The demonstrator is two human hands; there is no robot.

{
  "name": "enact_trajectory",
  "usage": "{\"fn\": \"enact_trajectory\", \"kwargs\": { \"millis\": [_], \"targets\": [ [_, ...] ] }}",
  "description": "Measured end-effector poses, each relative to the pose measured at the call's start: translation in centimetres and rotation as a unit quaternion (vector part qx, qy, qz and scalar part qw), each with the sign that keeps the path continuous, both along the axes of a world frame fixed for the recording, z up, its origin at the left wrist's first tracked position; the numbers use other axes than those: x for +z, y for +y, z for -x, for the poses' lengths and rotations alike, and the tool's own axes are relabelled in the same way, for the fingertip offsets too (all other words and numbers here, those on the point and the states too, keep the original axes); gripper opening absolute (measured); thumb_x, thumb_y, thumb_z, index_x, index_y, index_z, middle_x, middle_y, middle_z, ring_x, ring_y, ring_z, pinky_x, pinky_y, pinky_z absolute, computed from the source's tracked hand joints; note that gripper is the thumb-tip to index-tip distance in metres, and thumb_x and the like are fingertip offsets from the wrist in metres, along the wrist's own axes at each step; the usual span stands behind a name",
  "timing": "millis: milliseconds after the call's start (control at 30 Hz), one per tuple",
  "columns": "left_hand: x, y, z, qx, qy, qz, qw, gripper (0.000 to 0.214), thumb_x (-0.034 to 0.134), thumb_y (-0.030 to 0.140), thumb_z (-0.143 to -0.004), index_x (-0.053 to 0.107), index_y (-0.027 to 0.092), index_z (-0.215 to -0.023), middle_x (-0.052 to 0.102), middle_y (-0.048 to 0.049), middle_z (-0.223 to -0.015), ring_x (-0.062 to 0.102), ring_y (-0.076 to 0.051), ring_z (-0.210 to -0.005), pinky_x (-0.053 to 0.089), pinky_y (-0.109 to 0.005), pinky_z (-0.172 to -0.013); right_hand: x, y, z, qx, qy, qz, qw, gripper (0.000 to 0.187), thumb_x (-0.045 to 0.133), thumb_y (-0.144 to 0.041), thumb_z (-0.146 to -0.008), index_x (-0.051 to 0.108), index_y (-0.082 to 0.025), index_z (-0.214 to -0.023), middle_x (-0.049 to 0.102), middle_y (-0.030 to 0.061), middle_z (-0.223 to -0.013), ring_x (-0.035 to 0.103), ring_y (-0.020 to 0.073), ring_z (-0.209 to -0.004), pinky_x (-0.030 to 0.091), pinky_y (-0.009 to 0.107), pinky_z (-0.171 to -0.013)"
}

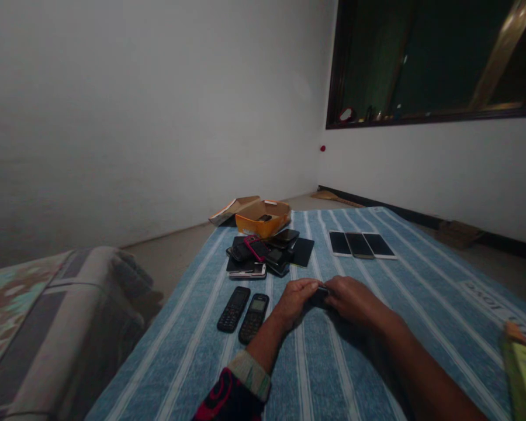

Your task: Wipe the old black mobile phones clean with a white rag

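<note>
My left hand (296, 301) and my right hand (348, 298) meet over the striped cloth, both closed on a small black mobile phone (319, 294). Fingers cover most of this phone, so only a dark edge shows between them. Just left of my left forearm, two black keypad phones lie side by side: one keypad phone (234, 310) on the outside and another keypad phone (254, 318) closer to my arm. Beyond my hands is a loose pile of phones, among them a pink-framed phone (256, 248) and a silver-edged phone (248, 272).
An opened orange box (263, 225) stands behind the pile. Three flat smartphones (360, 245) lie in a row at the right. The blue striped cloth (193, 356) covers the surface. A yellow packet (523, 371) is at the right edge; a draped seat (70, 333) is at left.
</note>
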State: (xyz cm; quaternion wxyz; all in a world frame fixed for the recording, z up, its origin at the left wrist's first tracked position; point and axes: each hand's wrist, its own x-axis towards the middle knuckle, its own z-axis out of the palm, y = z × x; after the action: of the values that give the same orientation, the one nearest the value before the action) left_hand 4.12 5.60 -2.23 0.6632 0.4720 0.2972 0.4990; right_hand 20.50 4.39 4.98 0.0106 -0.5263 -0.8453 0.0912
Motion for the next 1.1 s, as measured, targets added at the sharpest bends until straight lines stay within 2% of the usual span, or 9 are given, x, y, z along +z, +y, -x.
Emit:
{"fn": "enact_trajectory", "kwargs": {
  "millis": [167,533,800,967,1100],
  "targets": [
    [0.1,-0.1,0.0,0.0,0.003,0.003,1.0,0.036,0.078,0.043,-0.071,0.075,0.009,-0.083,0.071,-0.0083,-0.076,0.062,-0.018,-0.072,0.044,-0.03,-0.075,-0.3,0.0,0.3,0.002,-0.001,-0.004,1.0,0.026,0.047,-0.022,-0.091,0.068,-0.013,-0.103,0.071,0.0141,-0.101,0.066,0.0246,-0.094,0.037,0.028,-0.069],
    [-0.3,0.1,0.1,0.026,0.006,0.026,0.999,0.038,0.082,0.043,-0.066,0.076,0.01,-0.085,0.073,-0.0101,-0.083,0.062,-0.018,-0.074,0.044,-0.03,-0.073,1.1,0.2,-1.3,-0.008,-0.011,0.05,0.999,0.026,0.049,-0.022,-0.088,0.074,-0.014,-0.087,0.074,0.013,-0.084,0.067,0.021,-0.077,0.032,0.027,-0.058],
    [-0.2,0.1,0.0,0.028,0.003,0.028,0.999,0.037,0.082,0.042,-0.066,0.076,0.011,-0.084,0.072,-0.0095,-0.081,0.061,-0.017,-0.073,0.042,-0.029,-0.072,1.1,0.4,-2.4,0.001,-0.021,0.062,0.998,0.022,0.055,-0.021,-0.083,0.075,-0.014,-0.088,0.074,0.0132,-0.087,0.068,0.0226,-0.08,0.035,0.027,-0.06],
    [-0.7,0.4,0.0,0.027,0.01,0.017,0.999,0.038,0.081,0.043,-0.067,0.076,0.009,-0.084,0.072,-0.0096,-0.08,0.061,-0.018,-0.074,0.042,-0.03,-0.073,1.1,0.0,-1.3,-0.019,-0.025,0.053,0.998,0.024,0.053,-0.019,-0.085,0.074,-0.014,-0.094,0.074,0.0145,-0.092,0.069,0.0239,-0.085,0.037,0.027,-0.064],
    [-0.9,0.4,0.0,0.025,0.013,0.014,1.0,0.038,0.08,0.044,-0.067,0.077,0.01,-0.085,0.071,-0.0089,-0.078,0.061,-0.018,-0.073,0.043,-0.031,-0.073,0.5,0.0,-0.5,0.002,-0.019,0.026,0.999,0.025,0.051,-0.019,-0.088,0.072,-0.014,-0.1,0.073,0.015,-0.099,0.068,0.0246,-0.092,0.037,0.027,-0.068]
  ]
}}
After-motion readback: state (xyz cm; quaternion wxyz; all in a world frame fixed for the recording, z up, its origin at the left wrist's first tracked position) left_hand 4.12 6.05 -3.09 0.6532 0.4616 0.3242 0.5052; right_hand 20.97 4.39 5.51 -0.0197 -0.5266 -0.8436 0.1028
